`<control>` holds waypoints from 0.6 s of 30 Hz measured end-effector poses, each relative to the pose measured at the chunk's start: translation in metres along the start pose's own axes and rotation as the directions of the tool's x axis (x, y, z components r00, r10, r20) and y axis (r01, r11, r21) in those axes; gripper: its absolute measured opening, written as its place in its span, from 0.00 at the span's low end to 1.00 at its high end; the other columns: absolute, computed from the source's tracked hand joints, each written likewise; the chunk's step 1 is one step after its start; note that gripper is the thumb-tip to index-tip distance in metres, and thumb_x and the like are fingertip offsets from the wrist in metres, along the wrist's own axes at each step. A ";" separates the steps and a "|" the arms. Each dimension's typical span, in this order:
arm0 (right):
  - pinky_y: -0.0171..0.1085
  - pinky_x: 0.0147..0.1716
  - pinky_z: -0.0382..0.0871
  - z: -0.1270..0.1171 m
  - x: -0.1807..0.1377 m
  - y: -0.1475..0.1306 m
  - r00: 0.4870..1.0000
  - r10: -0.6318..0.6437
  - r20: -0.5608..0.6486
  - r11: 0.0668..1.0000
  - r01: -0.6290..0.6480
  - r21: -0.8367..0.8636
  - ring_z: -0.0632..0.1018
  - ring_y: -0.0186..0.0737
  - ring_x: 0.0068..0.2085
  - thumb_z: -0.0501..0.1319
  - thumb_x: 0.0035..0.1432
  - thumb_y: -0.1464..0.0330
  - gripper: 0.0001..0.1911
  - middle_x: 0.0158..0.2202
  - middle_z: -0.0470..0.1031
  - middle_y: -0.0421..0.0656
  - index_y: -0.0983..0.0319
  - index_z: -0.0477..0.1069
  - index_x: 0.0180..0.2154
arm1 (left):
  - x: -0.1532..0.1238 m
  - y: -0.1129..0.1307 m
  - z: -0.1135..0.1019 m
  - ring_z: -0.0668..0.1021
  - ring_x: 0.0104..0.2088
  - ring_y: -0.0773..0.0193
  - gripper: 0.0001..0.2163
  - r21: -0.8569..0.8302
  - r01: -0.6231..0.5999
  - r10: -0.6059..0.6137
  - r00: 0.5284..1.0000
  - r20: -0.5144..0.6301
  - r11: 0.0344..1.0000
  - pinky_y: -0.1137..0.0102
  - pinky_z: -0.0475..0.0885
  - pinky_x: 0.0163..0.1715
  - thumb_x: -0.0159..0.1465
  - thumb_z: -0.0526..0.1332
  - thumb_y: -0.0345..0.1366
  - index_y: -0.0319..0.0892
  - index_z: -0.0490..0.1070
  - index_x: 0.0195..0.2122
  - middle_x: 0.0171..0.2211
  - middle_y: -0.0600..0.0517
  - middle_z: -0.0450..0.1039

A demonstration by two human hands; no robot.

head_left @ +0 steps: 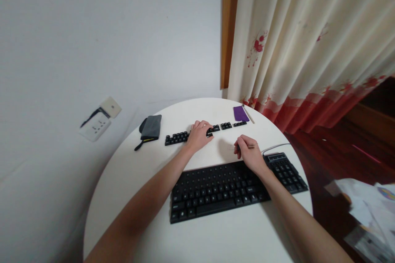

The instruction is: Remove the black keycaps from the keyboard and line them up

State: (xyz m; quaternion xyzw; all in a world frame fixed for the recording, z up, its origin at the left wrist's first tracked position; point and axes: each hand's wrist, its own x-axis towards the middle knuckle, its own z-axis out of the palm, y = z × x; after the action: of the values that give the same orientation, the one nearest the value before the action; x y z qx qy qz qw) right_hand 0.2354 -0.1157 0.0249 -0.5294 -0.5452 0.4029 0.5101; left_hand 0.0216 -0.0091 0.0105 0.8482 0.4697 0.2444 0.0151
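A black keyboard point(212, 191) lies across the white round table, its upper rows showing small posts in place of keycaps. Behind it, loose black keycaps point(176, 138) stand in a row of groups. My left hand point(198, 134) rests over the middle of this row, thumb and forefinger closed around a dark keycap point(210, 134). Between row and keyboard, my right hand point(247, 148) is closed on a thin tool point(252, 146); faint wire-like lines show in front of its fingers. The fingers hide most of the tool, so its exact kind is unclear.
A dark grey pouch point(152, 127) lies at the table's left. A purple cloth point(240, 114) and a slim brush point(248, 114) lie at the back right. The keyboard's cable point(275, 145) runs off the right edge. Wall sockets point(98, 125) and a curtain point(277, 49) are close by.
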 end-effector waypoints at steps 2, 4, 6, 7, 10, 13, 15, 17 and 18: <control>0.31 0.17 0.61 0.000 0.000 0.001 1.000 0.007 0.000 1.000 -0.007 0.008 0.67 0.31 0.17 0.53 0.63 0.56 0.19 0.19 0.70 0.38 0.61 0.66 0.26 | 0.000 0.000 0.000 0.67 0.50 0.49 0.19 0.018 0.028 -0.027 1.000 -0.008 0.999 0.57 0.63 0.47 0.54 0.69 0.35 0.48 0.73 0.48 0.50 0.48 0.70; 0.31 0.18 0.61 0.001 0.000 0.001 1.000 0.010 0.002 1.000 -0.010 0.011 0.67 0.31 0.17 0.53 0.63 0.56 0.18 0.19 0.70 0.38 0.61 0.66 0.26 | 0.000 0.000 0.001 0.67 0.50 0.48 0.20 0.028 0.046 -0.046 0.999 -0.007 0.999 0.56 0.62 0.47 0.55 0.69 0.35 0.48 0.73 0.49 0.50 0.48 0.70; 0.31 0.18 0.62 0.001 0.000 0.001 1.000 0.007 0.005 1.000 -0.007 0.011 0.67 0.31 0.17 0.53 0.63 0.57 0.18 0.19 0.70 0.38 0.61 0.67 0.26 | 0.000 0.000 0.001 0.66 0.50 0.48 0.20 0.032 0.053 -0.053 0.999 -0.005 0.998 0.56 0.62 0.47 0.55 0.68 0.35 0.48 0.72 0.50 0.50 0.47 0.70; 0.31 0.18 0.62 0.001 0.000 0.000 1.000 0.008 0.008 1.000 -0.008 0.011 0.67 0.31 0.17 0.53 0.63 0.57 0.18 0.19 0.70 0.38 0.61 0.67 0.26 | 0.000 0.000 0.001 0.66 0.50 0.48 0.21 0.035 0.056 -0.056 0.998 -0.004 0.998 0.56 0.62 0.47 0.55 0.68 0.35 0.48 0.72 0.51 0.51 0.47 0.70; 0.31 0.18 0.62 0.001 -0.001 -0.001 1.000 0.012 0.010 1.000 -0.012 0.013 0.67 0.31 0.17 0.53 0.63 0.57 0.18 0.19 0.70 0.38 0.61 0.67 0.26 | 0.000 0.000 0.001 0.66 0.50 0.47 0.22 0.042 0.065 -0.066 0.998 0.001 0.997 0.56 0.62 0.47 0.55 0.68 0.35 0.47 0.71 0.52 0.51 0.47 0.69; 0.31 0.18 0.62 0.000 -0.001 -0.001 1.000 0.008 0.014 1.000 -0.008 0.011 0.67 0.31 0.17 0.53 0.64 0.58 0.18 0.19 0.70 0.38 0.61 0.67 0.26 | 0.000 -0.001 0.002 0.66 0.51 0.47 0.22 0.032 0.068 -0.068 0.998 0.007 0.997 0.56 0.61 0.47 0.56 0.68 0.35 0.47 0.71 0.52 0.51 0.46 0.69; 0.31 0.17 0.61 -0.001 -0.001 -0.002 1.000 0.001 0.014 1.000 -0.001 0.008 0.67 0.31 0.17 0.53 0.64 0.58 0.18 0.19 0.69 0.38 0.61 0.67 0.26 | 0.000 -0.001 0.002 0.66 0.51 0.47 0.22 0.036 0.076 -0.076 0.997 0.010 0.996 0.56 0.61 0.47 0.56 0.68 0.35 0.47 0.71 0.52 0.51 0.46 0.69; 0.30 0.17 0.61 -0.002 -0.001 -0.002 1.000 -0.009 0.014 1.000 0.009 0.006 0.67 0.30 0.17 0.53 0.64 0.59 0.18 0.19 0.70 0.38 0.61 0.67 0.26 | 0.000 -0.002 0.003 0.66 0.51 0.48 0.22 0.056 0.088 -0.089 0.996 0.012 0.995 0.56 0.61 0.48 0.56 0.68 0.36 0.47 0.70 0.53 0.51 0.47 0.69; 0.30 0.17 0.61 -0.002 -0.001 -0.002 1.000 -0.014 0.013 1.000 0.013 0.006 0.67 0.30 0.17 0.53 0.64 0.59 0.18 0.19 0.70 0.38 0.62 0.67 0.26 | -0.001 -0.002 0.003 0.66 0.51 0.48 0.22 0.068 0.090 -0.091 0.996 0.013 0.994 0.56 0.61 0.48 0.56 0.67 0.37 0.47 0.70 0.53 0.51 0.47 0.69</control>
State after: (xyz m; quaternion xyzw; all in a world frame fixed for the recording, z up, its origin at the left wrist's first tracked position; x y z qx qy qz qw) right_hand 0.2373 -0.1168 0.0268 -0.5217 -0.5508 0.4044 0.5108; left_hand 0.0206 -0.0076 0.0072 0.8279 0.5156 0.2206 0.0013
